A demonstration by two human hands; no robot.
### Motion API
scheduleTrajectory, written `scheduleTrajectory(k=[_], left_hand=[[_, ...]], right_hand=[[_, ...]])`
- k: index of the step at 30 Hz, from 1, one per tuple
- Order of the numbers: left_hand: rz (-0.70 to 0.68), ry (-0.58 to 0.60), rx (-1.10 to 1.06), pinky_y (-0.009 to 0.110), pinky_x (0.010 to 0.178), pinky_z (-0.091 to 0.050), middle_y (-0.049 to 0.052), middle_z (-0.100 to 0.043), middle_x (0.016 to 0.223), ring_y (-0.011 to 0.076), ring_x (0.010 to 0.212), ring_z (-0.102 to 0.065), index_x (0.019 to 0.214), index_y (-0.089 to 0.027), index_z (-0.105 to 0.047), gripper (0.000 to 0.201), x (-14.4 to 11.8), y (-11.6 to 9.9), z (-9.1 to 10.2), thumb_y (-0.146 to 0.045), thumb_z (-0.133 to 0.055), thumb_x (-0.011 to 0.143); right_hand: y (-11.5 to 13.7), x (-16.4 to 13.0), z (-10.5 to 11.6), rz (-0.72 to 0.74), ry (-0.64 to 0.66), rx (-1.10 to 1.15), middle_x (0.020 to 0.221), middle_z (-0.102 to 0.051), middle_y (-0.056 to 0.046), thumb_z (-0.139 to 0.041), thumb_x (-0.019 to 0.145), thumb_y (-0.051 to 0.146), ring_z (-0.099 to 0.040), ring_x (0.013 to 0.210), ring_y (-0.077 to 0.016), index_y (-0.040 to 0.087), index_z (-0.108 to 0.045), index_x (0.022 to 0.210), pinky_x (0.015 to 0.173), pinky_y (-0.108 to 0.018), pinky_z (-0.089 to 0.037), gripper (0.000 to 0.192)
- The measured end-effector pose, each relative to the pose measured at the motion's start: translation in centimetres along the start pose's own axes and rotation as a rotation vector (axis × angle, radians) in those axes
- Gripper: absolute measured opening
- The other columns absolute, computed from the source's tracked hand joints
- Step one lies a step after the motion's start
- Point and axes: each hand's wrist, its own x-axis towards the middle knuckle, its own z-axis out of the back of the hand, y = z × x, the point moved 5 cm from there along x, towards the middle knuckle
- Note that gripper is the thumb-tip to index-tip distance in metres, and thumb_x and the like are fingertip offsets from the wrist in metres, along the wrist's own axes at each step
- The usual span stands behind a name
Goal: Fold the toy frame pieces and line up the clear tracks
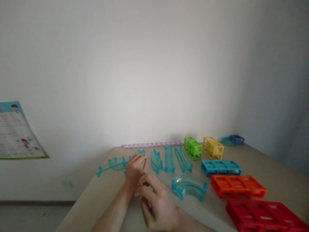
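Turquoise straight channels [169, 159]: two of them, side by side, flat on the desk [96, 199] beyond the hands, and no frame under either.
Wide curve [189, 181]: lying loose just right of the right hand, nearest of the track pieces.
Short curve [156, 161]: between the left hand and the straight pair, touching neither channel.
Long thin piece [111, 165]: out on the left, a rounded piece close by; whether those two are joined, I can't tell.
Left hand [136, 167]: fingers bent over, covering part of that left-hand group; can't see whether anything is in its grip.
Right hand [156, 201]: close in beside it, fingers loosely curled, gap narrow, no clear sign of a held piece.
Tall frames: green [193, 148] and yellow [213, 148], upright at the back, apart.
Flat frames: blue [221, 173], orange [231, 190] and red [263, 216], laid down the right side.
Score so far: pieces spread out, no frame stacked, none carrying track; early going, I'd judge, with any joining of frames and track undone.
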Motion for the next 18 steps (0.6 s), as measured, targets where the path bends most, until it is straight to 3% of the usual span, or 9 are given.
scheduleTrajectory(k=[1,3,6,9,13,18], left_hand=[[-0.008,-0.033,0.082,0.045,0.107,-0.027,0.01,-0.065,0.106,0.0316,0.113,-0.048,0.093,-0.025,-0.072,0.026,1.0,0.6,0.9,-0.03,-0.068,0.068],[-0.011,-0.078,0.547,0.051,0.109,-0.018,0.013,-0.055,0.129,0.0354,0.127,-0.036,0.116,-0.023,-0.064,0.049,2.2,2.0,2.4,-0.033,-0.067,0.068],[0.115,0.053,0.917,0.064,0.105,-0.012,0.012,-0.048,0.138,0.0404,0.132,-0.027,0.121,-0.025,-0.059,0.057,2.4,4.6,2.7,-0.042,-0.066,0.067],[0.139,0.125,1.001,0.063,0.101,-0.018,0.011,-0.057,0.129,0.0384,0.127,-0.036,0.118,-0.027,-0.06,0.051,2.0,5.4,2.3,-0.039,-0.064,0.068],[0.137,0.101,1.008,0.057,0.092,-0.031,0.011,-0.064,0.112,0.0356,0.112,-0.048,0.097,-0.025,-0.066,0.029,2.2,5.1,2.2,-0.035,-0.062,0.07],[0.134,0.061,0.994,0.046,0.083,-0.036,0.01,-0.065,0.101,0.0328,0.102,-0.052,0.084,-0.023,-0.066,0.02,2.5,4.9,2.5,-0.038,-0.063,0.071]], right_hand=[[-0.3,0.0,-0.1,-0.022,0.003,0.01,0.099,-0.052,-0.009,-0.048,0.065,0.004,-0.052,0.093,-0.0209,0.018,-0.057,0.093,0.081,-0.032,-0.045,0.032],[-1.1,-0.1,-0.4,-0.092,0.034,0.018,0.096,-0.052,-0.008,-0.047,0.066,0.003,-0.052,0.091,-0.0201,0.018,-0.058,0.092,0.079,-0.03,-0.045,0.032],[-2.0,-0.4,-1.0,-0.18,0.091,0.034,0.094,-0.053,-0.007,-0.047,0.067,0.001,-0.053,0.09,-0.0199,0.019,-0.058,0.091,0.078,-0.03,-0.044,0.032],[-2.4,-0.5,-1.3,-0.215,0.113,0.065,0.092,-0.054,-0.006,-0.047,0.067,-0.002,-0.053,0.088,-0.019,0.019,-0.059,0.089,0.077,-0.029,-0.044,0.033],[-2.8,-0.4,-1.4,-0.258,0.125,0.07,0.091,-0.055,-0.006,-0.047,0.066,-0.003,-0.055,0.089,-0.0191,0.019,-0.061,0.086,0.078,-0.028,-0.045,0.033],[-3.8,-0.6,-2.0,-0.335,0.205,0.03,0.089,-0.057,-0.006,-0.048,0.067,-0.004,-0.056,0.088,-0.0187,0.018,-0.063,0.084,0.079,-0.028,-0.045,0.031]])
